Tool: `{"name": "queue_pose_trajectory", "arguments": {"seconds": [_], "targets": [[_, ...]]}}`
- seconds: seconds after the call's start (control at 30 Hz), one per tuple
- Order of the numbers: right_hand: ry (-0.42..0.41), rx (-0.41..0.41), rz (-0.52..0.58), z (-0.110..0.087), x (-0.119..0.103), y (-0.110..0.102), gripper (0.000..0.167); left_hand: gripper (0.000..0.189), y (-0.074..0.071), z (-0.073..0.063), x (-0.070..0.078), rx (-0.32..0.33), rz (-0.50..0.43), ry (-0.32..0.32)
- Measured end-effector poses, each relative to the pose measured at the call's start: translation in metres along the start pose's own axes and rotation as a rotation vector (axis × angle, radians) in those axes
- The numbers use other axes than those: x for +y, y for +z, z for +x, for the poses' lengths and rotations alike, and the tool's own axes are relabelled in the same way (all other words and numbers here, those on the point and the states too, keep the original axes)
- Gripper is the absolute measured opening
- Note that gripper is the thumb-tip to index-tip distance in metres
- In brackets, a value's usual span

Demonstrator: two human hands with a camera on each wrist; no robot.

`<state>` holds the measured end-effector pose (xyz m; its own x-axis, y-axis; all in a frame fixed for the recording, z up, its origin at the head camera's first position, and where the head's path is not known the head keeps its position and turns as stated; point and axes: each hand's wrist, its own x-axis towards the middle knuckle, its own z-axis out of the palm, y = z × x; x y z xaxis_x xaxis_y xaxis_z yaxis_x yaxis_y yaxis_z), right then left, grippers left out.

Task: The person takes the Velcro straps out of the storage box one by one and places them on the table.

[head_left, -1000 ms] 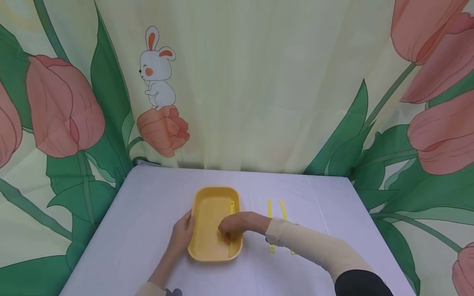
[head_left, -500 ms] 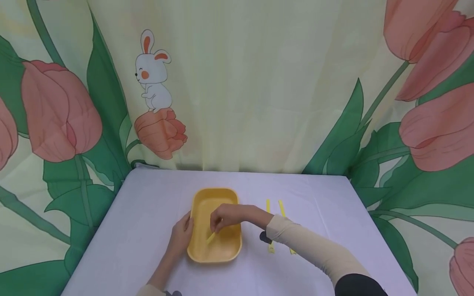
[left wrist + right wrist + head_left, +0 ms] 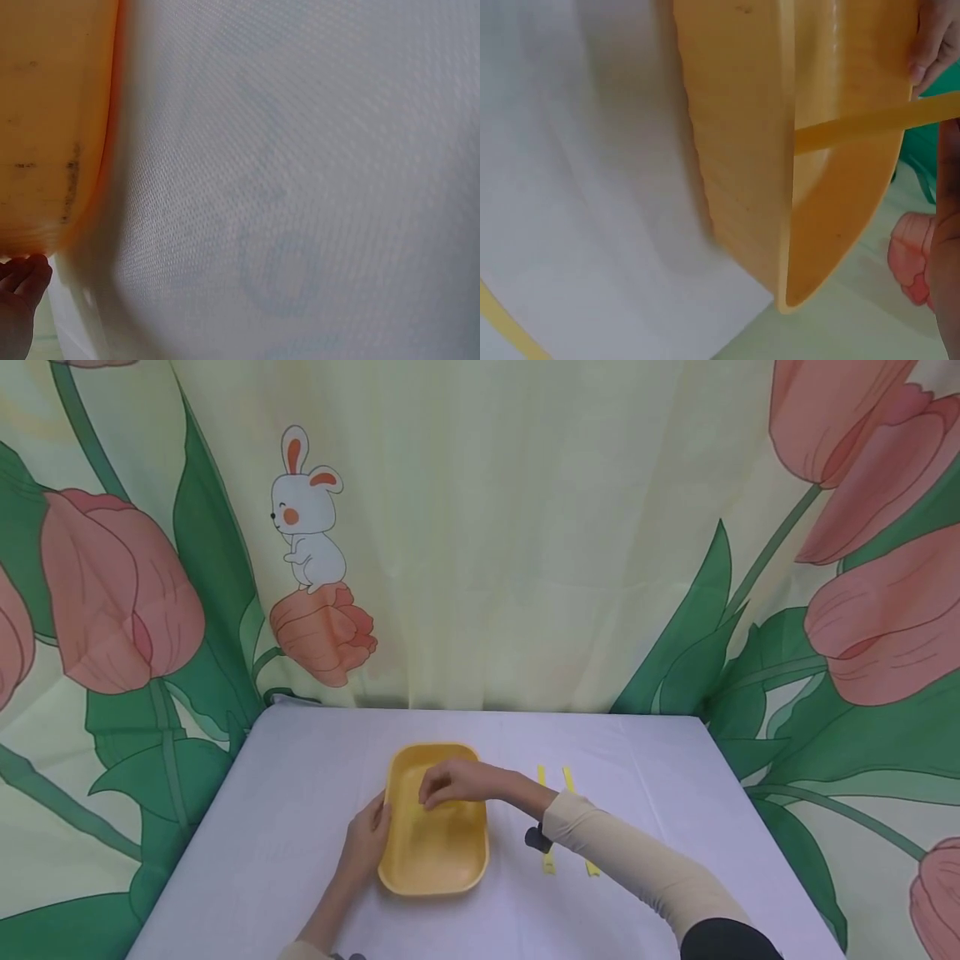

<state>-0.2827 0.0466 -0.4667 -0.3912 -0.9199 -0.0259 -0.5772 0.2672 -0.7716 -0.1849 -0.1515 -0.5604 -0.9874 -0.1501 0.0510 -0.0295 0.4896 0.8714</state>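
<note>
A shallow yellow-orange plastic tray (image 3: 435,868) stands on the white-covered table. My left hand (image 3: 367,837) grips its left rim; in the left wrist view the fingertips (image 3: 34,277) touch the tray's wall. Above the tray's upper half, my right hand (image 3: 457,781) pinches a flat yellow strip (image 3: 877,124). The right wrist view shows this strip running from the hand across the tray's opening. In the head view the hand hides the strip.
Two more yellow strips lie right of the tray, a near one (image 3: 549,862) and a farther one (image 3: 592,867), partly under the right forearm. A curtain (image 3: 525,543) printed with tulips and a rabbit hangs behind the table.
My right hand has taken the strip from the tray's right side, then moved left and up with it. The left hand keeps its grip on the rim.
</note>
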Motion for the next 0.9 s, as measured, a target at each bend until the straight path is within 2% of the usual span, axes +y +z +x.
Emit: {"name": "queue_pose_trajectory", "arguments": {"seconds": [0.23, 0.5, 0.73, 0.9], "targets": [[0.034, 0.174, 0.220, -0.004, 0.000, -0.007, 0.015, 0.043, 0.001, 0.000, 0.000, 0.005, -0.004, 0.011], [0.025, 0.394, 0.593, -0.019, 0.013, -0.021, 0.015, 0.043, 0.001, -0.001, -0.001, -0.006, -0.013, 0.023], [0.110, 0.657, 0.819, -0.051, 0.026, -0.043, 0.021, 0.041, 0.001, 0.000, 0.001, -0.005, -0.002, 0.017], [0.218, 0.785, 0.853, -0.082, 0.043, -0.058, 0.028, 0.043, -0.001, 0.001, 0.002, -0.012, 0.011, 0.005]]}}
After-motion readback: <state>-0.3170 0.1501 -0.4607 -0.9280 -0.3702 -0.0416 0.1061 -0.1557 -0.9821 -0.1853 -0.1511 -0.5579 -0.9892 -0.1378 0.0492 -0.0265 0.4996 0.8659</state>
